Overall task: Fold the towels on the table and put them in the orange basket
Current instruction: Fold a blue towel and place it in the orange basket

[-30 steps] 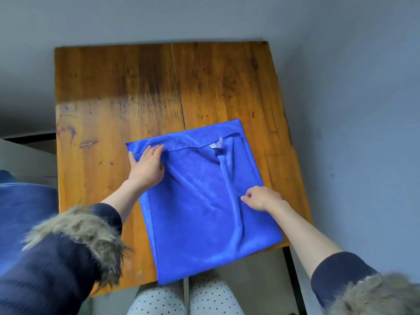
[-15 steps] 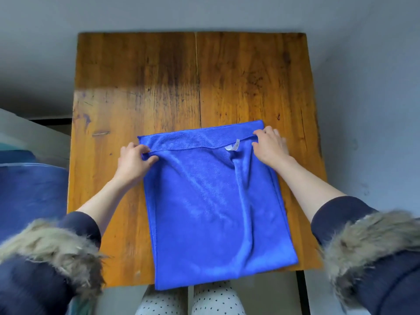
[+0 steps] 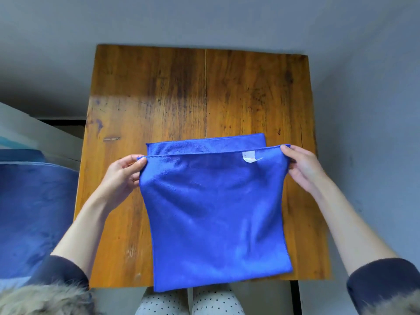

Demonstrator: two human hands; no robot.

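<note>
A blue towel lies folded on the wooden table, its near edge hanging over the table's front. My left hand pinches the far left corner of the towel's top layer. My right hand pinches the far right corner. The top layer's far edge is lifted and stretched tight between both hands, with a white label showing near the right corner. The lower layer's far edge shows just beyond. No orange basket is in view.
Blue fabric lies on a surface to the left of the table. Grey walls stand behind and to the right. My legs in dotted trousers are below the table's front edge.
Both hands have gripped the far corners of the top layer and lifted it, pulling its edge straight toward me. The long crease in the towel is gone.
</note>
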